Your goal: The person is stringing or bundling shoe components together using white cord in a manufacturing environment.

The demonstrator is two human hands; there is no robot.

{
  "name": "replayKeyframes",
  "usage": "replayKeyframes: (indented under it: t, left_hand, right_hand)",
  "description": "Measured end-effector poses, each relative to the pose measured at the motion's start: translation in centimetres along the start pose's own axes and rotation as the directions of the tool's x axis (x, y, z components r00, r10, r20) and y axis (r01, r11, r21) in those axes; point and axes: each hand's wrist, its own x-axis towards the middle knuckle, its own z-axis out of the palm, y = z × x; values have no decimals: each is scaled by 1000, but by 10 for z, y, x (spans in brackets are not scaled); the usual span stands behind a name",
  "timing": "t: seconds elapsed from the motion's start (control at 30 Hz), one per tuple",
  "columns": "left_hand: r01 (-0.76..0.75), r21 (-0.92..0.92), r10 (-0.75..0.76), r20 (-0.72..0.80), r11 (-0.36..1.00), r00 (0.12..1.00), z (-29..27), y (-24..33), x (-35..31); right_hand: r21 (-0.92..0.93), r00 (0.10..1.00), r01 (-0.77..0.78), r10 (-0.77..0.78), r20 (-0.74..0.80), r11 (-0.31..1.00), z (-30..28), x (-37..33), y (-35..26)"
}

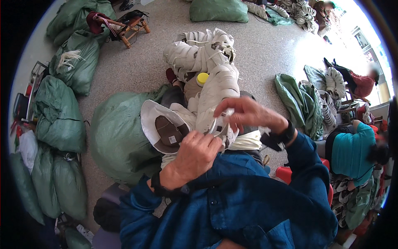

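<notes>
Cream shoe uppers [219, 89] lie nested in a long stack over my lap and onto the floor in front. My left hand [192, 152] is closed at the near end of the stack, its fingertips on the edge of a shoe upper [217, 126]. Just above that upper, my right hand [251, 114] has its fingers bent inward; whatever they pinch is too small to make out. Left of my hands, a white-lined upper [166, 126] shows its brown inside and a small label. Pale laces [247, 141] lie bundled beside my right thigh.
A big green sack [120, 133] stands against my left side. More green sacks [60, 114] line the left wall near a bamboo stool [124, 29]. A yellow lid [202, 79] shows beside the stack. At right, a person in a teal top [352, 153] sits near other uppers [327, 110].
</notes>
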Motion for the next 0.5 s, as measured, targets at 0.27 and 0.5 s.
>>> replayKeyframes:
  t: [0.27,0.5]
  left_hand:
    - [-152,337,146,43,929,988,40,-7,20]
    - [-60,-405,119,123,912,985,48,-19,18]
  right_hand:
    - [331,986,-167,155,62,929,46,-69,35]
    - [364,982,40,30,-186,930,-6,-124,41]
